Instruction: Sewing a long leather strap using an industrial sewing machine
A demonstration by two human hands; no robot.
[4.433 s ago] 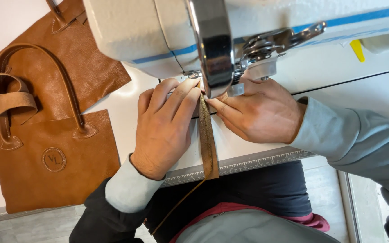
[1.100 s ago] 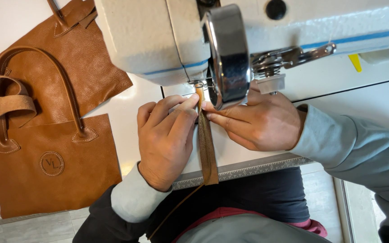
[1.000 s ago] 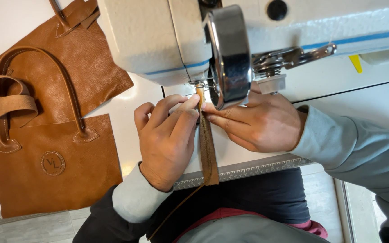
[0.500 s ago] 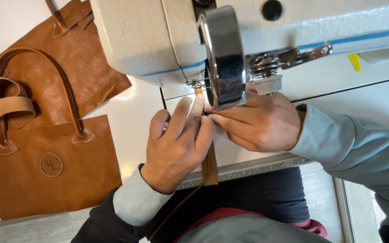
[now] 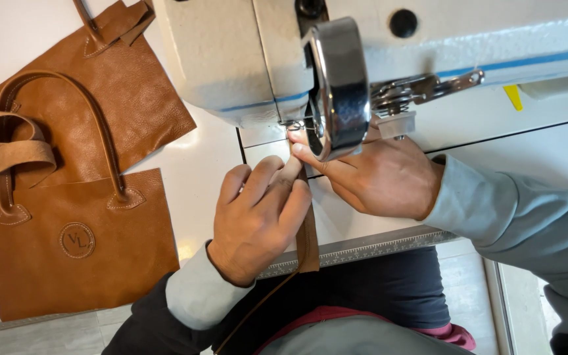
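Note:
A narrow brown leather strap (image 5: 307, 243) runs from under the sewing machine head (image 5: 284, 59) toward me and hangs off the table's front edge. My left hand (image 5: 258, 220) presses down on the strap, fingers pointing at the needle area. Across from it, my right hand (image 5: 379, 177) pinches the strap just below the chrome handwheel (image 5: 340, 85). The needle and the strap's far end are hidden behind the wheel.
Two tan leather bag panels with handles (image 5: 67, 243) lie on the white table (image 5: 205, 171) at the left, and a loose leather strip (image 5: 8, 161) is draped over them. A ruler strip (image 5: 376, 246) lines the table's front edge. My lap is below.
My left hand slid back along the strap toward me, then forward again. The camera view shifted slightly. The right hand stays at the needle area.

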